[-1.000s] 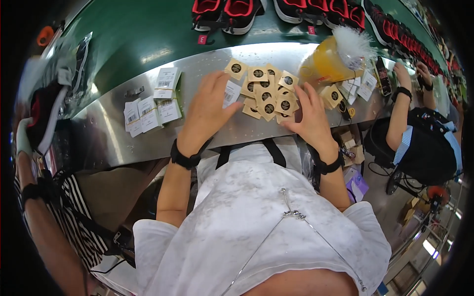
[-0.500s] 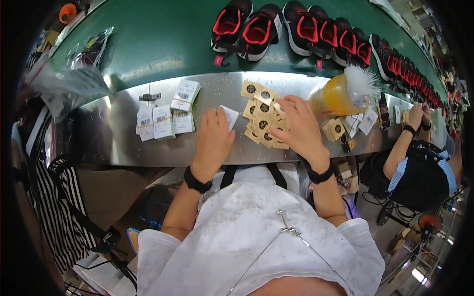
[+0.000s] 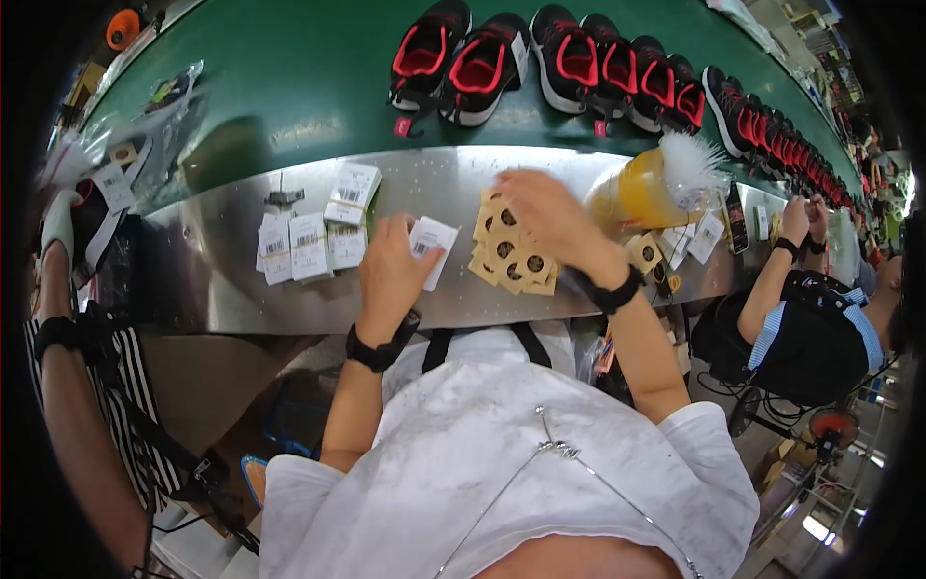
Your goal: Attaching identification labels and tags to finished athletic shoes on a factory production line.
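My left hand (image 3: 389, 273) is closed around a small stack of white barcode tags (image 3: 433, 241), thumb across its near side. My right hand (image 3: 548, 214) hangs over the far part of a loose pile of tan square cards with dark round prints (image 3: 511, 265). Its fingers point left, slightly smeared, and the fingertips are hard to make out. Left of my left hand lie banded stacks of white barcode tags (image 3: 309, 241), with another banded stack (image 3: 351, 193) just beyond them on the metal ledge.
Black shoes with red linings (image 3: 479, 72) line the green table (image 3: 289, 116). A yellow container (image 3: 644, 193) with a white tuft stands right of my right hand. At left, a person's gloved hand (image 3: 60, 227) is beside a bagged shoe; another person's hands (image 3: 805, 220) work at right.
My right hand has swung left and away from me across the card pile. My left hand's tags show more fully. A gloved hand of another person has come in at the left.
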Action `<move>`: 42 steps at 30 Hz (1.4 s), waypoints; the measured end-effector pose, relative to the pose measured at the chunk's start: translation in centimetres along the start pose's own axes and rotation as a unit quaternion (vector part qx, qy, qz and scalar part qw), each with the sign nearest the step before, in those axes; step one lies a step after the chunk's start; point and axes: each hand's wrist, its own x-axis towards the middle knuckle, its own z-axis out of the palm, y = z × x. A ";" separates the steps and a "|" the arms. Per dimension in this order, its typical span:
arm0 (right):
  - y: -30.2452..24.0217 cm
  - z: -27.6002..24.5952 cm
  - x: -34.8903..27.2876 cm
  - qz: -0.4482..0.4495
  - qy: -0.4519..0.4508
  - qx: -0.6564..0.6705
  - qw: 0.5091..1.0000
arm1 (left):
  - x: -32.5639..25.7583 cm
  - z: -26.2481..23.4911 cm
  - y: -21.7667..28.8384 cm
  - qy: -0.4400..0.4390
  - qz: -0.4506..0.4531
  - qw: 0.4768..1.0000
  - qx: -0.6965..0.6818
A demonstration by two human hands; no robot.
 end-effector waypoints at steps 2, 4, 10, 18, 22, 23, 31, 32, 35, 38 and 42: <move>-0.6 -2.0 -0.7 0.084 0.084 -0.002 0.993 | 0.1 -0.2 -0.5 -0.033 -0.077 0.989 -0.122; -0.7 -2.7 -1.6 0.146 0.112 0.009 0.983 | 0.2 0.2 -1.2 -0.017 -0.074 0.982 -0.172; -1.7 -1.5 -1.9 0.294 0.032 -0.051 0.954 | 0.5 0.5 -2.3 -0.032 -0.097 0.963 -0.251; 0.1 -0.7 -1.3 0.389 0.008 0.015 0.921 | 0.2 -0.3 -1.7 0.021 0.019 0.981 -0.192; -0.1 -2.1 -2.5 0.366 0.079 0.228 0.899 | 0.4 -2.0 -0.6 -0.067 -0.050 0.940 -0.330; -1.0 -2.5 -2.7 0.334 0.115 0.233 0.906 | 0.6 -2.7 0.1 -0.116 -0.101 0.888 -0.434; -6.1 -4.6 -3.4 -0.163 0.155 -0.057 0.973 | 2.8 0.2 4.7 -0.379 -0.188 0.606 -0.673; -6.1 -4.6 -3.7 -0.159 0.163 -0.080 0.970 | 2.7 0.5 5.2 -0.381 -0.190 0.606 -0.672; -5.4 -6.0 -4.7 -0.117 0.217 -0.149 0.958 | 2.9 1.2 6.9 -0.306 -0.184 0.653 -0.668; -3.5 -9.6 -6.8 0.077 0.351 -0.159 0.920 | 3.3 1.0 8.6 -0.242 -0.142 0.700 -0.656; 0.4 -14.5 -9.2 0.242 0.501 -0.055 0.829 | 3.6 1.5 9.2 -0.220 -0.060 0.784 -0.578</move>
